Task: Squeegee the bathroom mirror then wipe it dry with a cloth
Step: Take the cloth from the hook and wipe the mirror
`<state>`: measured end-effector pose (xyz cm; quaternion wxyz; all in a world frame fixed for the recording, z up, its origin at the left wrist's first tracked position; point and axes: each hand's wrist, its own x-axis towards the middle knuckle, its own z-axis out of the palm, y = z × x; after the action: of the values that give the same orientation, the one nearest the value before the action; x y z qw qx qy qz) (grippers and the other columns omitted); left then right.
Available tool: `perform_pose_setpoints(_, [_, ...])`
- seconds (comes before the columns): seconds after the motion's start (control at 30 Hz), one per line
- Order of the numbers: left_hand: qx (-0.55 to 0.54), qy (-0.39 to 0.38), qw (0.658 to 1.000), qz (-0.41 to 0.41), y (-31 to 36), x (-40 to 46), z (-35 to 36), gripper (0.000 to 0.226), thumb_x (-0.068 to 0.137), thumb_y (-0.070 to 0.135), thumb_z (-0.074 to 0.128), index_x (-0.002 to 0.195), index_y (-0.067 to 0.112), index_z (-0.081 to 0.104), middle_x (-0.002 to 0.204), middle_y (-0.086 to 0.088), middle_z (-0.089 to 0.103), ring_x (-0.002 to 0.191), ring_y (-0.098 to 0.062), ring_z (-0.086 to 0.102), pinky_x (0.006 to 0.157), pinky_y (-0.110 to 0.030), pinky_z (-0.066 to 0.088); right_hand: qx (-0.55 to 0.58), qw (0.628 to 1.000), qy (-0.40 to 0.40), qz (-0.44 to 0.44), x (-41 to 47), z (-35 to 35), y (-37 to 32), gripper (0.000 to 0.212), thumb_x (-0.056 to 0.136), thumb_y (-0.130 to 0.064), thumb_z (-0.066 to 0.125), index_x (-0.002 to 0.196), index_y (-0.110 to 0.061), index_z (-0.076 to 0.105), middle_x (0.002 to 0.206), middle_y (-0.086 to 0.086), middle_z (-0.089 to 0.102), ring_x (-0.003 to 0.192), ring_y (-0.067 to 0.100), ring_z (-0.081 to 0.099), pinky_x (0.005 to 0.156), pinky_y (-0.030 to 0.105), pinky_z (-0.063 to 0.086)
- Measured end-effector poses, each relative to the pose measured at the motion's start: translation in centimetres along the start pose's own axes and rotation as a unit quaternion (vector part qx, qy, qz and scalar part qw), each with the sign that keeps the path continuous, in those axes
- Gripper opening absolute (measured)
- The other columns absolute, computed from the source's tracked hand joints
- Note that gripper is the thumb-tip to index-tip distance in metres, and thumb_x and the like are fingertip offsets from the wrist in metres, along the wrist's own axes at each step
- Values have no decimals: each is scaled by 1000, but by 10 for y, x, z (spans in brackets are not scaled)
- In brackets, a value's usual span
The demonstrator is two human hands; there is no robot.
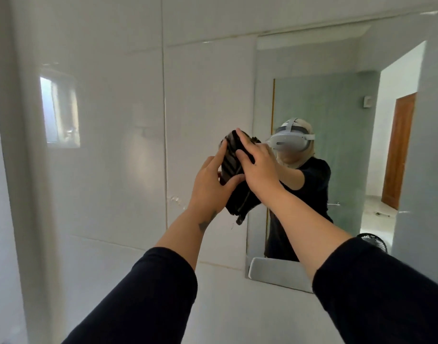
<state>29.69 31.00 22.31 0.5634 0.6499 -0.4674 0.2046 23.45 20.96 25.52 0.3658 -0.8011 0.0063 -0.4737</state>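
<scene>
A dark, folded cloth (234,160) with grey stripes is held up in front of me, just left of the mirror's left edge. My left hand (211,181) grips it from below and from the left, thumb across its lower part. My right hand (256,165) lies over its right side with fingers spread on the fabric. A loose end of the cloth (240,207) hangs down under my hands. The frameless wall mirror (337,100) fills the right half of the view and reflects a person with a headset. No squeegee is in view.
White glossy wall tiles (113,145) cover the wall left of the mirror. A white vertical post (22,170) stands at the far left. A small white shelf (275,270) sits at the mirror's bottom edge. The mirror reflects a doorway and a wooden door.
</scene>
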Motion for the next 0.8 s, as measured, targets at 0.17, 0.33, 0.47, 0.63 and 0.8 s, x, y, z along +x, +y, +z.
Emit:
perform_pose_setpoints(0.17, [19, -39, 999, -7, 21, 21, 13, 67, 94, 44, 51, 151, 37, 17, 140, 4, 40, 118, -12, 51, 90, -22, 43, -118, 986, 117, -14, 44, -51, -13, 44, 101, -27, 40, 141, -45, 36, 125, 5, 41, 118, 23, 45, 105, 37, 37])
perform_pose_setpoints(0.33, [124, -77, 989, 2, 15, 31, 41, 71, 95, 48, 47, 151, 35, 7, 157, 6, 7, 141, -21, 24, 107, -37, 36, -258, 944, 190, -82, 96, -86, -41, 44, 102, -28, 36, 144, -41, 33, 131, 10, 35, 99, 31, 55, 85, 47, 52])
perform_pose_setpoints(0.47, [212, -82, 973, 25, 16, 50, 65, 85, 91, 52, 52, 150, 38, -7, 158, 7, -20, 147, -22, -8, 116, -52, 22, -343, 900, 245, -114, 141, -94, -61, 45, 102, -24, 36, 144, -40, 32, 133, 10, 35, 93, 31, 54, 81, 49, 52])
perform_pose_setpoints(0.63, [270, -30, 961, 47, 24, 78, 96, 99, 83, 66, 49, 149, 28, -14, 156, 1, -28, 143, -21, -27, 119, -51, 8, -505, 814, 249, -140, 184, -90, -65, 61, 98, -19, 49, 147, -40, 20, 143, 10, 27, 106, 32, 48, 81, 44, 42])
perform_pose_setpoints(0.8, [334, -53, 940, 43, 12, 79, 101, 107, 84, 62, 48, 146, 22, -29, 150, -2, -41, 140, -22, -34, 119, -50, -7, -606, 736, 205, -220, 193, -55, -37, 63, 97, -51, 36, 151, -31, 11, 149, 7, 24, 122, 32, 34, 94, 48, 34])
